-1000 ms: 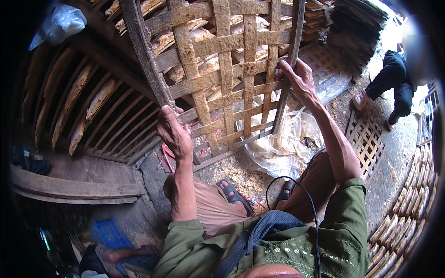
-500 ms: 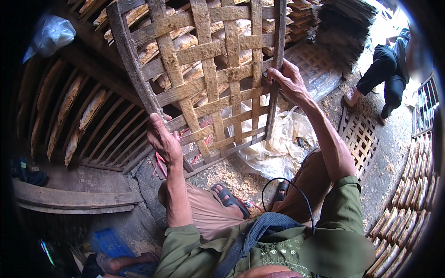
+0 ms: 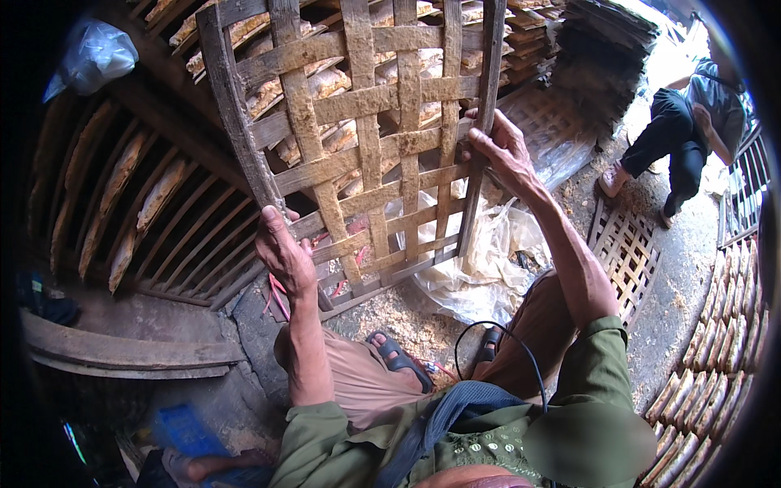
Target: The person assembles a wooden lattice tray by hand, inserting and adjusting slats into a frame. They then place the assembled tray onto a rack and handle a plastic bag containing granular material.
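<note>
Brown woven slat tray [image 3: 366,146], upright

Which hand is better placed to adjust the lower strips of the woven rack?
Left, probably. The left hand grips the rack frame low down, beside the bottom strips; the right hand holds the opposite rail higher up.

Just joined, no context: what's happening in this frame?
A seated person holds a woven bamboo lattice tray upright in front of them. The left hand grips its left frame edge low down; the right hand grips the right edge bar higher up. The tray's lower edge sits near the ground by their sandalled feet, above a crumpled plastic sheet. Similar trays lie to the right, and another person crouches in the background.
</note>
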Motion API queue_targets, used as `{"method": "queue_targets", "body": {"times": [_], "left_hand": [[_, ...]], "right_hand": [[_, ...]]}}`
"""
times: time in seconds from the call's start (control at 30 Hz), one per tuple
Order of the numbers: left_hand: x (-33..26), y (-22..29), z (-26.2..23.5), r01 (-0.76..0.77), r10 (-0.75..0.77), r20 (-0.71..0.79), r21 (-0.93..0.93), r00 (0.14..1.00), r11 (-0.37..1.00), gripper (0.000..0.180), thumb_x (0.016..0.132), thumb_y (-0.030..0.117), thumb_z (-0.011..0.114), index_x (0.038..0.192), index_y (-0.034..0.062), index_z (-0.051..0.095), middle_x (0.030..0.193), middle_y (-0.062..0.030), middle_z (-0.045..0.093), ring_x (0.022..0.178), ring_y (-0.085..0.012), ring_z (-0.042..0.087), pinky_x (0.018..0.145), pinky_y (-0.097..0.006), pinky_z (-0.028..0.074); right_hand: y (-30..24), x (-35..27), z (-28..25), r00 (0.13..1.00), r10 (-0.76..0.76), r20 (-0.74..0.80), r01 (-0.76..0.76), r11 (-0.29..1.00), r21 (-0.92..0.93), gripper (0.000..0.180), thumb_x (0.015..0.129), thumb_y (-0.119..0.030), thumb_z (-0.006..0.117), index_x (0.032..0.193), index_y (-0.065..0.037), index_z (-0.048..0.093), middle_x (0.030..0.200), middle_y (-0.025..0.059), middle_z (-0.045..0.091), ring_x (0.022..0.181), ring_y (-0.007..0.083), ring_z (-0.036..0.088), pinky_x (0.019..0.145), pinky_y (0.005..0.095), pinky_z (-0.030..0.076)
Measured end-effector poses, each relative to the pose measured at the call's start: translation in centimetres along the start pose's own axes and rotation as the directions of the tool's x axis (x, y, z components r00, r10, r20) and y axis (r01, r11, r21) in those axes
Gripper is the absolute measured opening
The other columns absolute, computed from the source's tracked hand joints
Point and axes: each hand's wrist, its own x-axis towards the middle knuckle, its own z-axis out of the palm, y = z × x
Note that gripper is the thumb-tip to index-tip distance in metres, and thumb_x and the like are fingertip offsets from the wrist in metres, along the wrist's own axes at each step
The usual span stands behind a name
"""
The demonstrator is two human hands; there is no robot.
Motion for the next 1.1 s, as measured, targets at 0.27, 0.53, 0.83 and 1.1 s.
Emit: {"method": "queue_targets", "body": {"times": [0.27, 0.53, 0.83, 1.1], "left_hand": [[-0.5, 0.8, 0.6, -0.002, -0.001, 0.067, 0.048, 0.998, 0.999, 0.060, 0.112, 0.064, 0.055, 0.097, 0.0079, 0.067, 0.087, 0.0003, 0.059, 0.066, -0.0102, 0.053, 0.050, -0.026, 0.038], [0.3, 0.3, 0.6, 0.041, -0.041, 0.000, -0.017, 0.999, 0.999, 0.063, 0.111, 0.066, 0.056, 0.098, 0.0057, 0.067, 0.086, -0.0011, 0.060, 0.063, -0.0108, 0.051, 0.048, -0.026, 0.036], [0.4, -0.9, 0.3, 0.132, -0.151, -0.059, -0.244, 0.987, 0.961, 0.063, 0.112, 0.070, 0.048, 0.110, 0.0086, 0.062, 0.099, -0.0026, 0.056, 0.060, -0.0098, 0.045, 0.046, -0.025, 0.033], [0.6, -0.6, -0.4, -0.040, 0.102, 0.420, -0.155, 0.902, 0.987, 0.043, 0.119, 0.041, 0.052, 0.127, 0.0012, 0.068, 0.105, -0.0063, 0.072, 0.090, -0.0144, 0.065, 0.090, -0.034, 0.053]], "right_hand": [[-0.3, 0.9, -2.0, 0.976, 0.018, -0.215, -0.012, 0.999, 0.030, 0.046, 0.117, -0.053, 0.054, 0.112, -0.009, 0.069, 0.092, 0.0041, 0.077, 0.077, 0.0110, 0.073, 0.066, 0.0287, 0.061], [-1.9, 0.5, -1.8, 0.997, 0.019, -0.072, -0.009, 0.990, 0.139, 0.039, 0.119, -0.039, 0.055, 0.135, -0.006, 0.068, 0.111, 0.0080, 0.079, 0.088, 0.0128, 0.075, 0.080, 0.0338, 0.066], [1.8, -0.3, 0.1, 0.980, 0.188, 0.065, -0.185, 0.981, -0.056, 0.067, 0.111, -0.067, 0.055, 0.102, -0.004, 0.076, 0.087, 0.0075, 0.076, 0.080, 0.0184, 0.074, 0.072, 0.0368, 0.060], [-1.2, -0.9, -1.6, 0.952, -0.017, -0.307, 0.008, 1.000, -0.030, 0.068, 0.109, -0.065, 0.064, 0.071, -0.008, 0.060, 0.060, -0.0002, 0.058, 0.051, 0.0103, 0.055, 0.046, 0.0310, 0.043]]}}
